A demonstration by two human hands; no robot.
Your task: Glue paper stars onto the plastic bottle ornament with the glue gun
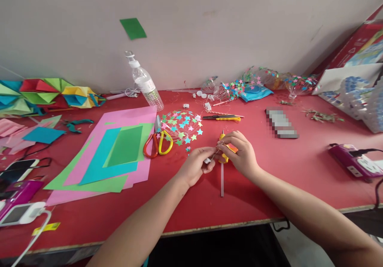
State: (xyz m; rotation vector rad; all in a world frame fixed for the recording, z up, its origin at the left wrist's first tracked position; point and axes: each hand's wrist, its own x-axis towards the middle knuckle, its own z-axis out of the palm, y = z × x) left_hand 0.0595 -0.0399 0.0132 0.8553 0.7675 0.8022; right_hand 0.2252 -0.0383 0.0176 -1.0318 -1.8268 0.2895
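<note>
My left hand (195, 166) is closed on a small white piece (207, 160) with thin wire (214, 154) coming from it. My right hand (243, 152) pinches the wire close by, its fingertips almost meeting those of the left. What exactly sits between the right fingertips is too small to make out. Under the hands lies a yellow glue gun (222, 136), partly covered by them, with a clear glue stick (222, 183) poking out toward me. Left of the hands, a clear ball-like decoration with coloured stars (182, 128) rests beside red and yellow-handled scissors (158, 143).
Coloured paper sheets (119, 147) spread to the left, with a leaning plastic bottle (146, 85) behind. A yellow cutter (228, 118) lies past the hands. More star decorations (233, 88) line the wall. A purple power strip (356, 161) stands at right, phones (22, 170) at left.
</note>
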